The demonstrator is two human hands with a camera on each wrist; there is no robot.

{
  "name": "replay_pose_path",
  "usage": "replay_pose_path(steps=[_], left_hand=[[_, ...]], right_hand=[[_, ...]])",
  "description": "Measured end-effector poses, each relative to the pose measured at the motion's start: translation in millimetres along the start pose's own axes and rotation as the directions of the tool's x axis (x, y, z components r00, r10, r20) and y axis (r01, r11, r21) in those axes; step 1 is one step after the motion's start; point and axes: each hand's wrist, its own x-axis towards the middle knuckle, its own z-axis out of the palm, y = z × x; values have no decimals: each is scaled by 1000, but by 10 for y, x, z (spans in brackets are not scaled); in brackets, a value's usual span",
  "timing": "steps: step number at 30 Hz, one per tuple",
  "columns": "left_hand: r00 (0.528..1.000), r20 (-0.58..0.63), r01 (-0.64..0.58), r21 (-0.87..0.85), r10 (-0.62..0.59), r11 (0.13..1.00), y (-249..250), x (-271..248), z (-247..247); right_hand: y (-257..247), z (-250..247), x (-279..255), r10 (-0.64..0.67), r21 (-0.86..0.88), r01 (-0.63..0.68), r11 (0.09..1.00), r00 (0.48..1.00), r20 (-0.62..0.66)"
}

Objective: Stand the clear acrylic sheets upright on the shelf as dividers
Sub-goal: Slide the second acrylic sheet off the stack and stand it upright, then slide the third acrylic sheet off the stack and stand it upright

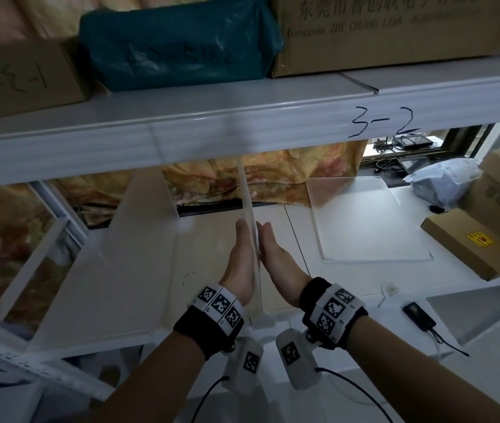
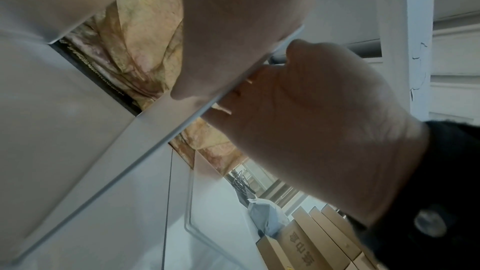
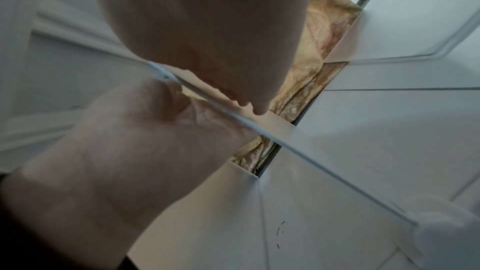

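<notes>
A clear acrylic sheet [image 1: 247,193] stands upright, edge-on to me, in the middle of the white shelf [image 1: 303,257]. My left hand [image 1: 240,261] lies flat against its left face and my right hand [image 1: 276,257] flat against its right face, fingers straight. In the left wrist view the sheet's edge [image 2: 155,147] runs between the two palms, and in the right wrist view the edge [image 3: 311,155] ends at a white foot [image 3: 439,219]. A second sheet [image 1: 148,227] stands upright to the left. A third sheet [image 1: 364,221] lies flat on the shelf to the right.
The upper shelf's front rail [image 1: 273,126], marked "3-2", hangs just above the sheet's top. Cardboard boxes [image 1: 471,242] and a grey bag [image 1: 444,181] fill the right end. A small black device with a cord [image 1: 419,315] lies near the front edge. Floral cloth [image 1: 273,175] hangs behind.
</notes>
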Motion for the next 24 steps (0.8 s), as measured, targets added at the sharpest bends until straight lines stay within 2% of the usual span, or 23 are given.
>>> replay_pose_path(steps=[4,7,11,15,16,17,18,19,20,22,24], left_hand=[[1000,-16,-4,3,4,1000,105,25,-79],[993,16,-114,-30,115,993,330,-37,-83],[950,60,-303,-68,307,951,661,-212,2],[933,37,-351,-130,358,927,828,-451,179],[941,9,-329,-215,338,920,841,-495,225],[919,-24,-391,-193,394,900,853,-549,270],[887,3,-458,-120,462,881,876,-673,346],[871,60,-483,-78,488,872,896,-771,432],[861,58,-503,-55,506,862,885,-789,482],[897,-13,-439,-161,443,884,812,-745,618],[916,47,-392,-120,399,912,659,-726,790]], right_hand=[[77,-153,-104,1,-28,-2,1000,999,-38],[99,-339,-136,-15,-26,13,1000,997,-81],[33,-578,-174,-36,19,39,999,987,-157],[-68,-767,-335,-80,7,83,997,977,-198],[-71,-807,-391,-86,-3,87,996,975,-203],[-68,-849,-444,-95,1,97,995,973,-212],[-54,-908,-477,-104,12,109,994,968,-227],[-39,-960,-507,-103,20,112,994,965,-241],[-18,-997,-529,-96,22,105,994,964,-248],[90,-1122,-603,-77,-13,76,997,961,-267],[254,-1291,-679,-63,-49,50,998,952,-299]])
